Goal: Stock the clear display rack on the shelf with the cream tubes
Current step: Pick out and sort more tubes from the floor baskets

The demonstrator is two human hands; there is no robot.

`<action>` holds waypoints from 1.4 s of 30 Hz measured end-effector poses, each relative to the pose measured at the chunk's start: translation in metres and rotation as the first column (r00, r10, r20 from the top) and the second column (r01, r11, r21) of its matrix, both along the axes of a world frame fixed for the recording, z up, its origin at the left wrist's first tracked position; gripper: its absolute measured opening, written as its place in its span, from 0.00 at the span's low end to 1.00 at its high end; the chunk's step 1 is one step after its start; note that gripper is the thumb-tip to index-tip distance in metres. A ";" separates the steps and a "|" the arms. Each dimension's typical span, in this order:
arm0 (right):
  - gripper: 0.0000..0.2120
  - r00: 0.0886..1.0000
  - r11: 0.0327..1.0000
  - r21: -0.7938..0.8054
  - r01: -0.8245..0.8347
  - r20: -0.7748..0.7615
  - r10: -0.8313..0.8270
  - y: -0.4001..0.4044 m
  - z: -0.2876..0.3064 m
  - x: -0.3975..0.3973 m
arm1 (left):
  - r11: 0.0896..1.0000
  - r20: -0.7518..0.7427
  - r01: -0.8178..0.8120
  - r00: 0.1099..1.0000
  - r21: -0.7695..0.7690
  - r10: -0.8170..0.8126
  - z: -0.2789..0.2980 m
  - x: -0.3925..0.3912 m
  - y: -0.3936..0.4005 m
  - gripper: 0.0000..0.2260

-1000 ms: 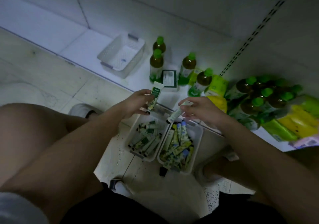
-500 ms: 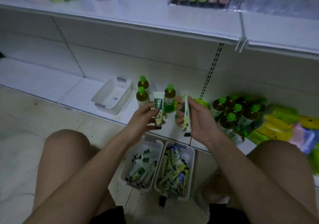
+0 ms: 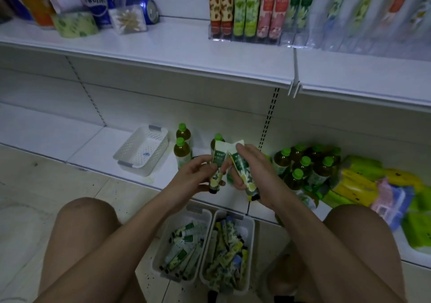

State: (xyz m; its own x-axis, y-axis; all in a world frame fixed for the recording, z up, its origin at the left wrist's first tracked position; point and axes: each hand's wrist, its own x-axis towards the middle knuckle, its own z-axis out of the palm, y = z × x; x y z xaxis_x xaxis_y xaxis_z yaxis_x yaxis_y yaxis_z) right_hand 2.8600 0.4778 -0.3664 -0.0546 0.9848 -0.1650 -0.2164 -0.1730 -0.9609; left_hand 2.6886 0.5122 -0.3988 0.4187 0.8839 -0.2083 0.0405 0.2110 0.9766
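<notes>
— Two baskets sit on the floor between my knees, right?
— Yes. The left basket (image 3: 161,251) holds tubes with green and white labels, and the right basket (image 3: 250,239) is heaped with mixed cream tubes (image 3: 227,251).
— And my hands?
— My left hand (image 3: 193,181) has its fingers curled round one cream tube (image 3: 217,169), cap pointing down. My right hand (image 3: 256,174) grips a second tube (image 3: 245,176), also cap down. The two tubes lean toward each other at their crimped tops, just above the baskets.
— What's behind them?
— On the bottom shelf, a white perforated basket (image 3: 142,150) lies to the left, then green-capped bottles (image 3: 300,165) stand behind and to the right of my hands, with yellow and green packs (image 3: 363,181) farther right.
— And the rack?
— The clear display rack (image 3: 245,38) stands on the upper shelf (image 3: 163,46), well above my hands, with tubes upright in its left slots. Soda bottles (image 3: 93,1) and a can (image 3: 144,7) crowd the shelf's left end.
</notes>
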 end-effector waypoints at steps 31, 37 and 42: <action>0.04 0.292 0.837 0.547 -0.004 0.801 -0.523 0.115 0.308 0.184 | 0.810 -0.154 0.186 0.981 0.557 -0.119 0.338 0.144 0.158 0.07; 0.07 0.081 0.793 0.608 -0.038 0.793 -0.604 0.165 0.307 0.191 | 0.730 -0.200 0.120 0.979 0.672 0.024 0.341 0.173 0.188 0.06; 0.10 -0.077 0.794 0.603 -0.082 0.790 -0.608 0.195 0.299 0.196 | 0.704 -0.205 0.129 0.978 0.698 0.024 0.343 0.185 0.208 0.07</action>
State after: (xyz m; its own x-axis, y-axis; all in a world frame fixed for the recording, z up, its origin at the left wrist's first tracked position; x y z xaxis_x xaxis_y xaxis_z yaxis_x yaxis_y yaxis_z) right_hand 3.0558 0.6732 -0.0671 0.0878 0.8176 0.5690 0.9856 0.0115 -0.1687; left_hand 2.8736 0.7201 -0.0562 0.4899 0.7803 0.3887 0.2243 -0.5437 0.8088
